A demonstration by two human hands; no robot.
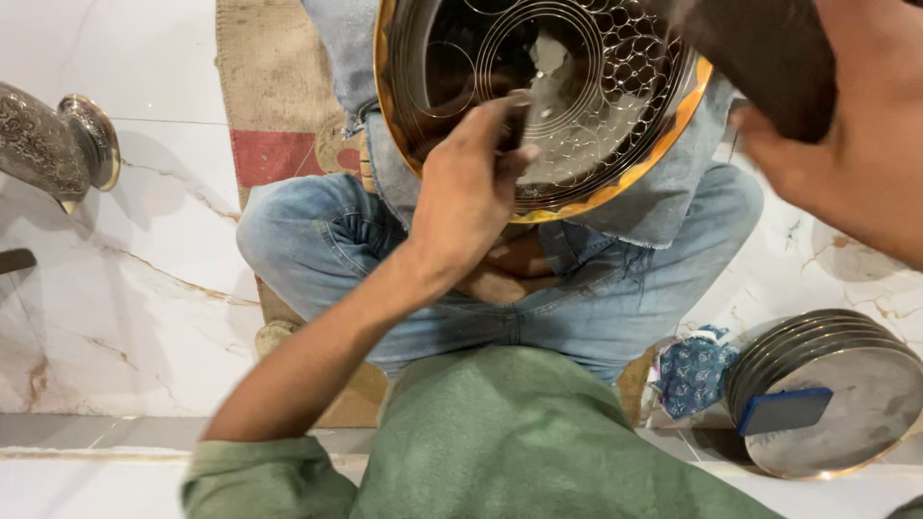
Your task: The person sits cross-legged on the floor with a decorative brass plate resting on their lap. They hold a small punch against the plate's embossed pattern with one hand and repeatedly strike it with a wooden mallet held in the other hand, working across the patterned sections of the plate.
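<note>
A round metal plate (615,86) with a golden rim and engraved circles leans on my lap, over my jeans. My left hand (468,192) is closed on a thin dark tool (517,123) whose tip presses on the plate's middle. My right hand (856,154), blurred, is up at the right above the plate's edge. It grips a dark brown wooden block or mallet (760,53). I sit cross-legged, with my green shirt at the bottom of the view.
A stack of round metal plates (846,442) lies on the floor at the lower right, with a blue block (784,409) on top. A blue patterned cloth (694,370) lies beside it. An engraved metal vase (53,144) lies at the left on the marble floor. A woven mat (274,86) is under me.
</note>
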